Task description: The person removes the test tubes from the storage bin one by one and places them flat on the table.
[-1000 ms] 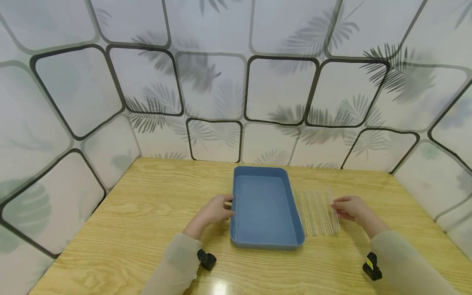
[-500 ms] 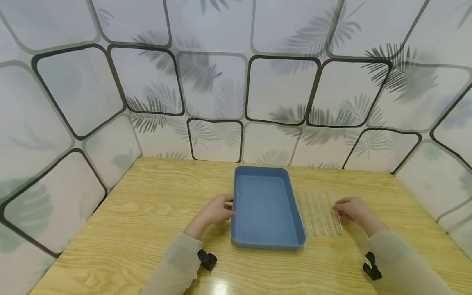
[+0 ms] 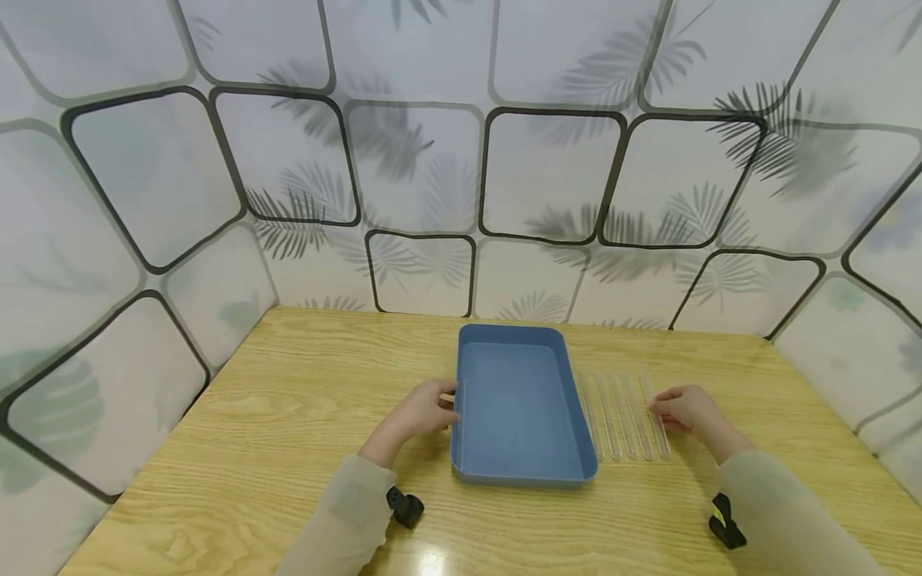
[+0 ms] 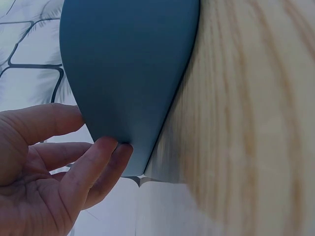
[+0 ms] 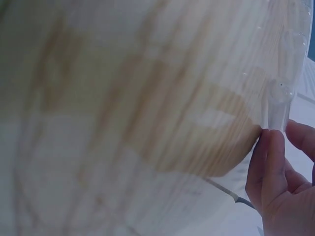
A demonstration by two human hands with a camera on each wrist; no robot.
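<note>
My left hand (image 3: 423,406) is at the left wall of a blue rectangular tray (image 3: 515,400). In the left wrist view, its fingertips (image 4: 106,145) touch the tray's outer wall, while another finger or the thumb meets the rim. A long clear tube (image 3: 463,424) lies in the tray along that wall. To the tray's right, my right hand (image 3: 687,408) pinches the rightmost clear test tube (image 3: 661,436) of a row of several. The right wrist view has this tube (image 5: 279,101) between thumb and fingers, its far part out of sight. Other test tubes (image 3: 612,424) lie parallel beside it.
A wooden table (image 3: 310,376) bears everything. Patterned walls (image 3: 547,176) with leaf prints close in its back and sides. Small black cameras (image 3: 405,509) are strapped to both wrists.
The rightmost test tube has shifted slightly right and toward me in my right hand and lies alongside the row. My left hand and the tray hold their place.
</note>
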